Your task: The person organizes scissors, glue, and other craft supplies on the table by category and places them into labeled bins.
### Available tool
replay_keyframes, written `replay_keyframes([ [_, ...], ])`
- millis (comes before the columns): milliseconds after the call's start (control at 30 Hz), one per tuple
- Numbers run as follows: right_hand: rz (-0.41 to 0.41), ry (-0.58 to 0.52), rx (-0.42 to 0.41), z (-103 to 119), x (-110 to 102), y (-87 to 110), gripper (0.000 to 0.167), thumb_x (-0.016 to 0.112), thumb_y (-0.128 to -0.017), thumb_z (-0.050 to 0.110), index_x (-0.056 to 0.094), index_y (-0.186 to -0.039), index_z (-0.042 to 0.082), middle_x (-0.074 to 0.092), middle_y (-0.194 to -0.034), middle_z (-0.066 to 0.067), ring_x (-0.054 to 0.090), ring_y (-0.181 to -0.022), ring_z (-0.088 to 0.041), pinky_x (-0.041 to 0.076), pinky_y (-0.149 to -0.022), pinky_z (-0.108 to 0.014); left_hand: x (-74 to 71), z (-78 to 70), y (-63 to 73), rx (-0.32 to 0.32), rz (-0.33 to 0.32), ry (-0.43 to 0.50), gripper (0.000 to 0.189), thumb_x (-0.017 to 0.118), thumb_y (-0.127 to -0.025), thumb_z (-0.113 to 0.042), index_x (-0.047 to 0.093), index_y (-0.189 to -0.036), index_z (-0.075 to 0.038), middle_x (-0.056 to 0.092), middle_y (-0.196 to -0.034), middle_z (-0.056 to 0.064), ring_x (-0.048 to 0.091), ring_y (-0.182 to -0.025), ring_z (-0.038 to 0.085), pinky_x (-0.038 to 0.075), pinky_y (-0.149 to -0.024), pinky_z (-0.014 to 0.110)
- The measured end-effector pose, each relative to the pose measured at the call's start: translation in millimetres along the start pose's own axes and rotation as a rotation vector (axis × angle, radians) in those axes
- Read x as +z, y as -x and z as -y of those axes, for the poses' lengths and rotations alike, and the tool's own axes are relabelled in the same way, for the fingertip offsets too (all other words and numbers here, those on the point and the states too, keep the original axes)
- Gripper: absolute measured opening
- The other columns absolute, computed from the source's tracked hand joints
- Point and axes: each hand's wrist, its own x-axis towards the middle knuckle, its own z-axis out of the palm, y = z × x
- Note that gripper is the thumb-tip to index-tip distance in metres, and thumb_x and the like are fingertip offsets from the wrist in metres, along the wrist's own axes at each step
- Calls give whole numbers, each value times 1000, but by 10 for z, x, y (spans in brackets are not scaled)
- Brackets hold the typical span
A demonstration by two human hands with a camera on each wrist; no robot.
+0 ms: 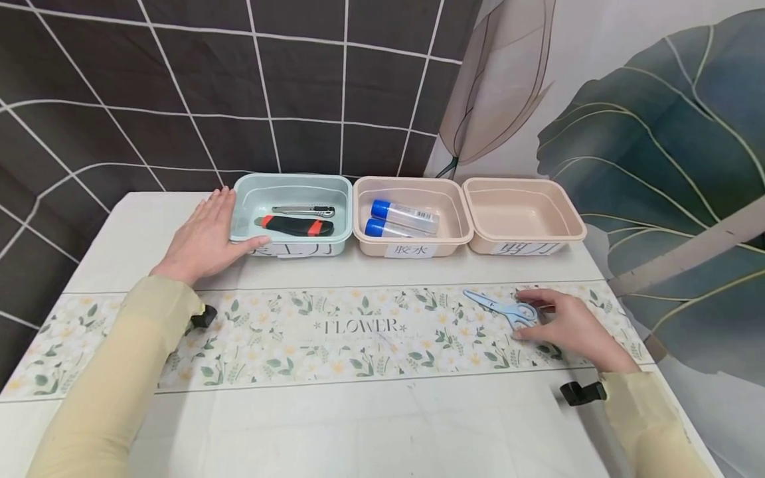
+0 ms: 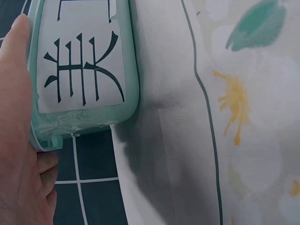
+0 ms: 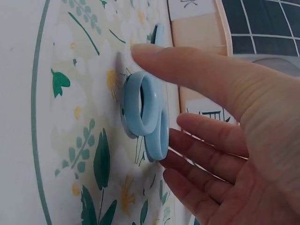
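Observation:
My left hand (image 1: 202, 238) lies along the left side of the teal bin (image 1: 291, 182), fingers straight and thumb across the labelled front. A grey box cutter (image 1: 303, 211) and a black-and-red utility knife (image 1: 297, 226) lie inside that bin. On the floral strip rests a pair of light-blue scissors (image 1: 507, 308), tips pointing left. My right hand (image 1: 568, 326) is spread around its handle loops, thumb on the near side and fingers on the far side. The right wrist view shows the thumb (image 3: 187, 68) apart from the loops; fingertip contact is unclear.
A middle pink bin (image 1: 457, 238) holds two blue-capped glue tubes (image 1: 409, 216). To its right stands another pink bin (image 1: 522, 211) with nothing visible inside. All bins carry front labels. A dark gridded cloth (image 1: 305, 79) hangs behind the white table (image 1: 335, 425).

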Motion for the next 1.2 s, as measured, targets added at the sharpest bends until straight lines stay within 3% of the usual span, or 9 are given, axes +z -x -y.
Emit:
replay_keyframes([
  [200,-4,46,-40,11,1,-19,76,95,-72,29,62,-135,1,62,-122,-20,62,-107,-39,53,-88,-56,-8,3,0,-2,-3,1,114,52,-94,-72,6,-158,10,9,-164,31,6,-153,41,0,-125,44],
  [500,-6,85,-68,13,4,-39,71,95,-72,30,67,-130,0,62,-119,-17,62,-103,-36,54,-87,-53,-2,4,5,-1,0,1,114,52,-94,-71,6,-158,10,8,-164,31,5,-153,40,0,-125,44],
  [767,-12,130,-95,40,36,-67,62,93,-71,21,70,-124,-1,60,-119,-15,57,-90,-24,50,-76,-41,-4,0,1,-3,1,-2,114,51,-94,-72,6,-158,10,8,-164,31,5,-153,41,0,-125,45],
  [1200,-33,196,-94,96,38,-100,57,92,-68,20,72,-118,1,64,-114,-16,59,-89,-26,51,-76,-45,-12,-8,-2,-4,9,-1,114,51,-94,-72,5,-158,11,8,-164,31,4,-153,41,-1,-125,45],
])
